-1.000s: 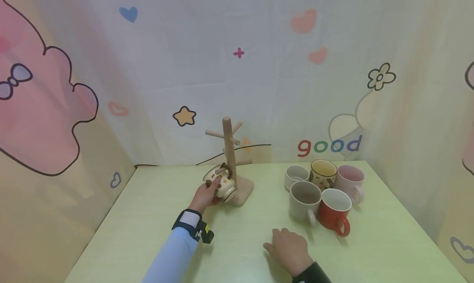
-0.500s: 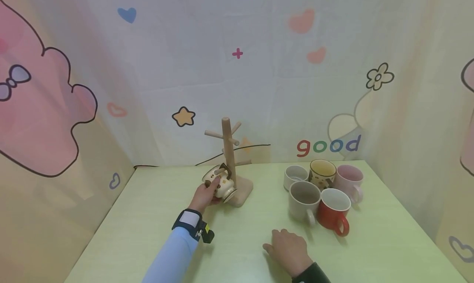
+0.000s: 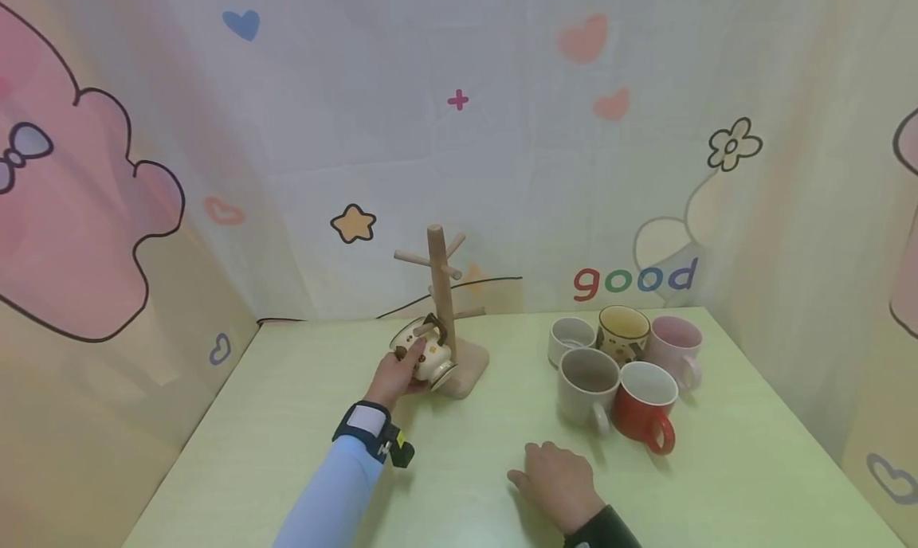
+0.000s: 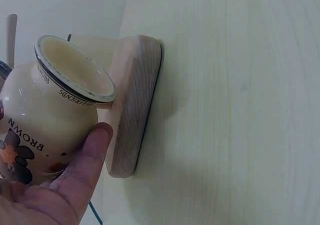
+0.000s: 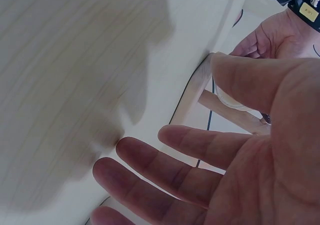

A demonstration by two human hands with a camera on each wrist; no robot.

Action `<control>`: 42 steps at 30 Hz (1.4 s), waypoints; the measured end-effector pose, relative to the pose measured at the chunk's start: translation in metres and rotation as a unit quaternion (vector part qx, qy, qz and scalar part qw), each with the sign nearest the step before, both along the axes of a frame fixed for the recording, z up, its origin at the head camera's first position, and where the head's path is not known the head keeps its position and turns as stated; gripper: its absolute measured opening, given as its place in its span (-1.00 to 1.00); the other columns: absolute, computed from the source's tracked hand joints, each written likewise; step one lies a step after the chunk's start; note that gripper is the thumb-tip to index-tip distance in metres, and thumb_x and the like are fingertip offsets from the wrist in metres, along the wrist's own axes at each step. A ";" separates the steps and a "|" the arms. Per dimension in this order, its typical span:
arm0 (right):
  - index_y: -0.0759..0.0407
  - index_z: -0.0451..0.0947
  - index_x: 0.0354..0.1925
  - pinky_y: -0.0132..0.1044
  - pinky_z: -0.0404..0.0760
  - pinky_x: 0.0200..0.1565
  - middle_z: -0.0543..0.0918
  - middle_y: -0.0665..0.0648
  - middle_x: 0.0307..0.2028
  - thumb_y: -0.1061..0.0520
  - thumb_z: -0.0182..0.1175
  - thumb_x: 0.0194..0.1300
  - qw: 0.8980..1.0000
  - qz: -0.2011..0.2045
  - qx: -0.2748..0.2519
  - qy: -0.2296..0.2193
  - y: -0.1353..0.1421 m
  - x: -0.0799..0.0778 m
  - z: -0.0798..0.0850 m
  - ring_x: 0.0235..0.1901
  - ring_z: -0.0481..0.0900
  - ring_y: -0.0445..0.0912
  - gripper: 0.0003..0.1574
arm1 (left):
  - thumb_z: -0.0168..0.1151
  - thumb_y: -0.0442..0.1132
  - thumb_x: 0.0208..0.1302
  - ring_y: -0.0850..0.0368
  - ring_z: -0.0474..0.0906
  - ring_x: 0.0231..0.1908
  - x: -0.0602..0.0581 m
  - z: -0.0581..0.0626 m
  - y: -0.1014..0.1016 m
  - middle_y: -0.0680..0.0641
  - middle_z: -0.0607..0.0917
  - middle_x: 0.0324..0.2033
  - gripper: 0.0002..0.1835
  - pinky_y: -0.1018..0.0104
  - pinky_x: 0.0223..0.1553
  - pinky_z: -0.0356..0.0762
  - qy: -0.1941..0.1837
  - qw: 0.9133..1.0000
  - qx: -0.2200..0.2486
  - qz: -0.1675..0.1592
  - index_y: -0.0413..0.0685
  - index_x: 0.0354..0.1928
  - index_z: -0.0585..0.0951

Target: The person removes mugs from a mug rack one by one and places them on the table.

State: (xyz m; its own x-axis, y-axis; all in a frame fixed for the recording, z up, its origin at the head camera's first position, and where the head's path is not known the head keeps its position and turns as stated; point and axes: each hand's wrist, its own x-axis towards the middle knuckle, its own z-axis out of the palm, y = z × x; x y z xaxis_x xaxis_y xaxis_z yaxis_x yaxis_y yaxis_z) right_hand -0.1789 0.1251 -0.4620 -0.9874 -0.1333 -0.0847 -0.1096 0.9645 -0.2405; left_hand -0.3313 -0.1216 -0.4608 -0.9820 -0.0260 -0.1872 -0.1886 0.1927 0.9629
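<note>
My left hand [image 3: 392,378] grips a cream mug [image 3: 435,366] with brown figures, a dark handle and a dark-lined foot. The mug is tipped on its side at a lower peg of the wooden mug tree [image 3: 438,281], and that peg overlaps the handle in the head view. Seen from the left wrist, the mug [image 4: 55,110] has its foot close to the tree's wooden base [image 4: 136,110], with a finger along its body. My right hand [image 3: 558,484] is low over the table, fingers loosely bent and holding nothing; the right wrist view shows its fingers [image 5: 170,175] spread apart.
Right of the tree, several mugs stand close together: a small white cup [image 3: 571,341], a yellow mug [image 3: 622,333], a pink mug [image 3: 672,349], a grey mug [image 3: 586,389] and a red mug [image 3: 645,405]. A printed curtain [image 3: 473,158] hangs behind the pale table [image 3: 237,452].
</note>
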 end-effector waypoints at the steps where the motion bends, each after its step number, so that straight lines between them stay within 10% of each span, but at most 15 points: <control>1: 0.23 0.56 -0.33 -0.02 0.54 -0.44 0.49 0.13 -0.53 -0.10 0.34 0.26 1.000 0.001 -0.001 -0.001 0.000 0.000 0.000 -0.53 0.48 0.04 -0.59 | 0.04 0.25 0.42 -0.16 0.67 -0.11 0.000 0.000 0.000 -0.42 0.46 0.13 -0.22 -0.01 -0.01 0.61 -0.001 1.000 0.001 0.001 -0.42 0.19 0.34; 42: 0.25 0.59 -0.28 0.00 0.58 -0.41 0.53 0.14 -0.51 -0.11 0.33 0.26 1.000 0.001 -0.002 0.011 0.008 -0.002 0.003 -0.52 0.51 0.05 -0.58 | 0.09 0.20 0.43 -0.07 0.66 -0.15 0.037 0.009 -0.020 -0.28 0.46 -0.09 -0.26 0.12 -0.05 0.64 0.057 0.996 0.044 0.055 -0.41 0.17 0.26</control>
